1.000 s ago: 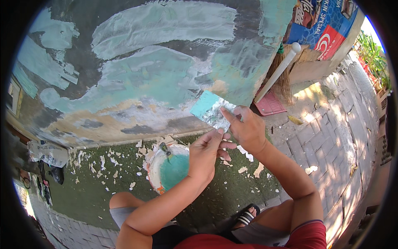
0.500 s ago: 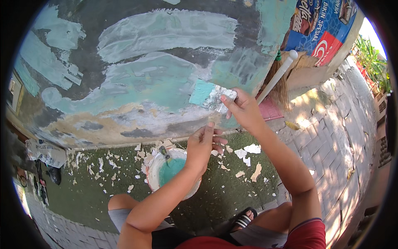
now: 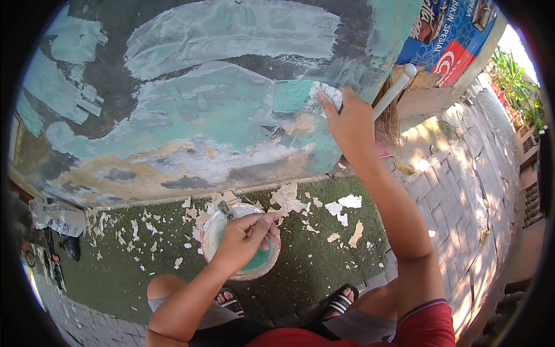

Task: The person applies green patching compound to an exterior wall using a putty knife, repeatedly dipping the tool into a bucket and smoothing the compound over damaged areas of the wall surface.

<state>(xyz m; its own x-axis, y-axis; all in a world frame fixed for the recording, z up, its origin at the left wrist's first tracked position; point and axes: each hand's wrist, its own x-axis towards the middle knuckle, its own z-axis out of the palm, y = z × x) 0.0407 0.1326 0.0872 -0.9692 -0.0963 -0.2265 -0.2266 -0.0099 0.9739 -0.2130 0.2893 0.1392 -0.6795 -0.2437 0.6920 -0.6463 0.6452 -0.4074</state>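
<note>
My right hand [image 3: 351, 118] is closed around a putty knife [image 3: 295, 96]. Its wide flat blade, coated in turquoise filler, lies against the painted wall [image 3: 191, 110]. Whitish residue covers the end nearer my fingers. Over a round bucket [image 3: 206, 238] of turquoise filler hovers my left hand [image 3: 245, 238], its fingers loosely curled and somewhat apart, with nothing visible in them. A short tool with a dark, smeared end [image 3: 225, 209] rests at the bucket's far rim; my left hand hides part of the bucket's inside.
Flaked paint chips [image 3: 350, 201] litter the green ground [image 3: 324, 254]. To the right, a broom [image 3: 388, 115] and a pale pole [image 3: 396, 91] lean by the wall near a blue and red banner [image 3: 445, 43]. Grey paving [image 3: 445, 196] lies beyond. A crumpled bag [image 3: 58, 217] sits far left.
My right hand has moved up the wall with the putty knife, whose blade now lies on the surface. My left hand has dropped down and left, over the bucket.
</note>
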